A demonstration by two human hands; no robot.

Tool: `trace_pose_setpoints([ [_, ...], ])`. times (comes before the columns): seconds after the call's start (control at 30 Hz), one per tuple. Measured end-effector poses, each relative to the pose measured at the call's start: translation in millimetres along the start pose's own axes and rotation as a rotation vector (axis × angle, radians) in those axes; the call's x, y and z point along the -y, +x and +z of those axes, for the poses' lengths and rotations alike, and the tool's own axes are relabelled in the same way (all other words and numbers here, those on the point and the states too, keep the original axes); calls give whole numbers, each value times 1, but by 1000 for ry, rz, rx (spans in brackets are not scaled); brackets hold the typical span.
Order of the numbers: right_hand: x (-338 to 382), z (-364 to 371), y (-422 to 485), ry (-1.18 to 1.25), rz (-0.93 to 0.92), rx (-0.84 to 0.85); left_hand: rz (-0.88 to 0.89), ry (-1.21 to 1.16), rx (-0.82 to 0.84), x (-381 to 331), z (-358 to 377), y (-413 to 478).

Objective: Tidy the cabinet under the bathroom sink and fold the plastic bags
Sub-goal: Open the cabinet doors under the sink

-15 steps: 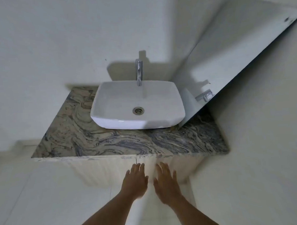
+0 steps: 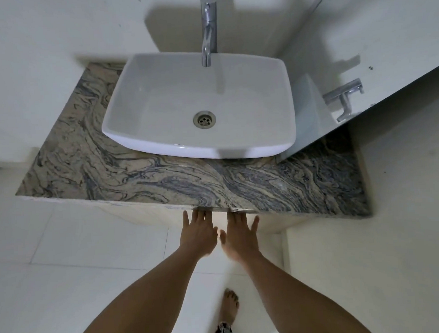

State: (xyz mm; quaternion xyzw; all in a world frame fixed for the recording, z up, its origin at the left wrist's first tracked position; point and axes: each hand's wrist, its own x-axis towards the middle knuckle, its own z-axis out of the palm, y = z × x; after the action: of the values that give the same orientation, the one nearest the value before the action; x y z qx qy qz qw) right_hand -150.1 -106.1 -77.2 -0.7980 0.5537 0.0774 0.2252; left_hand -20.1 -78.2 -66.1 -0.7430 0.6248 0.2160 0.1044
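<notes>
Since the earlier frame the view has closed in over the basin; both hands have advanced to the stone countertop, fingertips now hidden under its lip. The left hand and right hand lie flat with fingers straight, grasping nothing; contact with the cabinet, a pale front directly beneath the counter, cannot be told. A chrome faucet stands behind the basin; a mirror lines the right wall; a bare foot stands on white floor tiles.

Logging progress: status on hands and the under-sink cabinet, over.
Open: left hand, right hand; fingertips hidden beneath swirled grey-brown stone countertop edge. Under it, pale cabinet front mostly hidden. No obstruction seen.
</notes>
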Motion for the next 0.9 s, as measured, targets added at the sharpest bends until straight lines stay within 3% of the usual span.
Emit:
trace_pose_setpoints([
  [0.37, -4, 0, -36, -12, 8, 73, 14, 77, 63, -2, -1, -33],
  [0.57, -16, 32, -125, 60, 94, 107, 91, -277, 215, -11, 31, -91],
  [0.73, -38, 59, -194, 265, 206, 39, 190, -436, 365, -48, 55, -133],
  [0.9, -70, 74, -254, 616, 466, -134, 276, -517, 498, -114, 85, -167],
])
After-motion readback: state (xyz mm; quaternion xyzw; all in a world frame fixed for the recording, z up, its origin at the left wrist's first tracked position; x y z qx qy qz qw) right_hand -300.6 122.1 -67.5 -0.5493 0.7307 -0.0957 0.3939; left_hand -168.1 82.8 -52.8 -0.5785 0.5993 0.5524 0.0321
